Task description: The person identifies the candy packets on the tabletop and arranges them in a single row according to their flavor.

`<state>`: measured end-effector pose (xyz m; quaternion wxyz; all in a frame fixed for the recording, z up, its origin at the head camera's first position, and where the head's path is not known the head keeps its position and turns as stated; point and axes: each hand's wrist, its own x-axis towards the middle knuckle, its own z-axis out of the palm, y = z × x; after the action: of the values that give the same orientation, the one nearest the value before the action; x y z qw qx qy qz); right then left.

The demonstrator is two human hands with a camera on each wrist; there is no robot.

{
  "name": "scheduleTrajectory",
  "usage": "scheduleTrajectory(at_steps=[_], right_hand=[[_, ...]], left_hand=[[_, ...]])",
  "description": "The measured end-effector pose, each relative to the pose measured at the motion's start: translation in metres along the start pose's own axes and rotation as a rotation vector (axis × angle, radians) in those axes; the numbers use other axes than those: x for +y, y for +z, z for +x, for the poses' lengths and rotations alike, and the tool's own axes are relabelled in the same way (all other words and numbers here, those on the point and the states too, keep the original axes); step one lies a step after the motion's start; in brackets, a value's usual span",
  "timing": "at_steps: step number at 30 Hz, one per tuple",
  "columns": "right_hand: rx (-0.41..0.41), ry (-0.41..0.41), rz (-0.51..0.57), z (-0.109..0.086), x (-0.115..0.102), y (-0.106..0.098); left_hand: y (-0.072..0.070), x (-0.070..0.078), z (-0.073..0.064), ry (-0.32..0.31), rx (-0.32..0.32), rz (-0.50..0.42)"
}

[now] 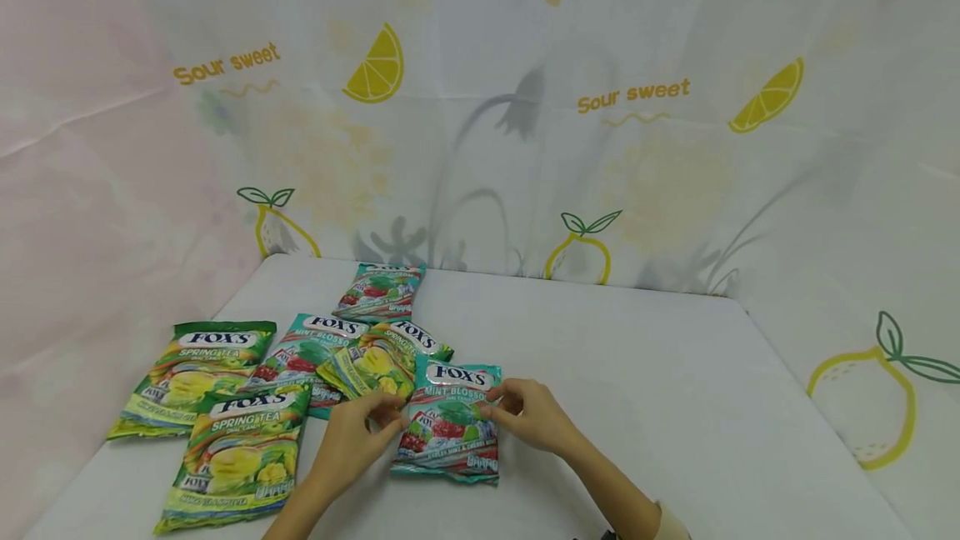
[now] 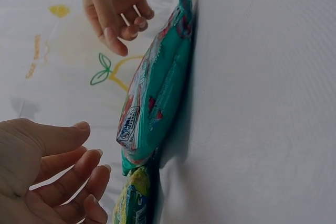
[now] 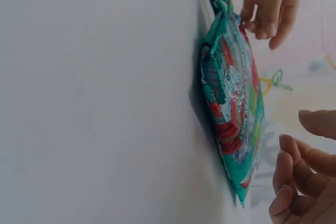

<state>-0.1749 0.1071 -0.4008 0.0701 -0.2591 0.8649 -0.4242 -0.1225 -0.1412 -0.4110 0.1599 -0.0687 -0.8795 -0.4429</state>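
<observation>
Mint Blossom bag (image 1: 448, 423) bulges, apparently sealed, its contents hidden

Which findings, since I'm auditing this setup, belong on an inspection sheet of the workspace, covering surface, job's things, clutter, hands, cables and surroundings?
Surface: white tabletop, bags lying on it.
Job's things: front Mint Blossom bag, face up.
Clutter: three Spring Tea bags and two other Mint Blossom bags; one Spring Tea bag overlaps a Mint Blossom bag.
Left hand: beside the front bag's left edge, fingers relaxed, no grip seen.
Right hand: at its right edge, fingers relaxed, no grip seen.
Cables: nothing seen.
Surroundings: lemon-print backdrop reading "Sour sweet".
</observation>
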Motion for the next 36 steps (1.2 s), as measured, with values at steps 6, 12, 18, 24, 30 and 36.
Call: scheduleTrajectory(at_steps=[6,12,18,24,30,36], right_hand=[[-0.005,0.008,0.008,-0.007,0.007,0.003],[-0.015,0.026,0.008,-0.014,0.010,0.004],[-0.040,0.040,0.012,-0.018,0.013,0.004],[-0.044,0.047,0.028,-0.022,0.015,0.004],[-0.055,0.067,0.046,-0.025,0.018,0.005],[-0.080,0.082,0.045,-0.026,0.020,0.007]], left_hand=[[0.001,0.002,-0.004,-0.028,-0.025,0.007],[0.005,0.003,-0.008,-0.025,-0.053,0.017],[0.008,0.003,-0.010,-0.015,-0.052,0.025],[0.007,0.003,-0.011,-0.028,-0.056,0.025],[0.006,-0.001,-0.013,-0.060,-0.101,0.023],[0.004,-0.006,-0.015,-0.090,-0.211,0.024]])
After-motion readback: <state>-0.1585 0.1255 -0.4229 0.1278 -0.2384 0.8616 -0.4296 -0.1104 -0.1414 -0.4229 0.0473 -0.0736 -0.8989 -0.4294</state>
